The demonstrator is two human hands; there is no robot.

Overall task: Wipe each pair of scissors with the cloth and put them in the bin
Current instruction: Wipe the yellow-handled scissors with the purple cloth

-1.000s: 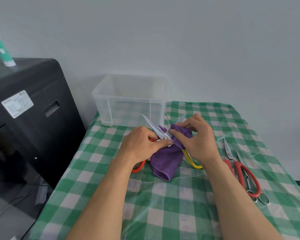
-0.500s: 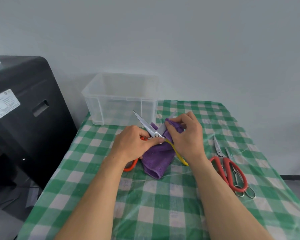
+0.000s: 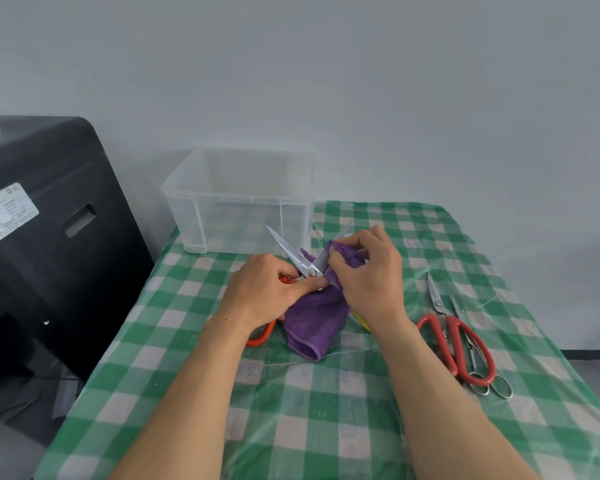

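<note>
My left hand (image 3: 269,292) grips a pair of scissors (image 3: 293,256) near the pivot; its blades are spread open and point toward the bin, and an orange handle loop shows below my wrist. My right hand (image 3: 369,275) pinches the purple cloth (image 3: 314,322) around the right blade. A yellow handle peeks out under my right wrist. The clear plastic bin (image 3: 239,202) stands at the table's far left and looks empty. Red-handled scissors (image 3: 456,336) lie at the right, partly over a small all-metal pair (image 3: 478,355).
The table wears a green-and-white checked cover (image 3: 326,420) under clear plastic. A black machine (image 3: 49,230) stands close to the table's left side. A pale wall runs behind the bin.
My right hand with the cloth has slid a little up along the right blade. The view has shifted slightly; the other scissors lie as before.
</note>
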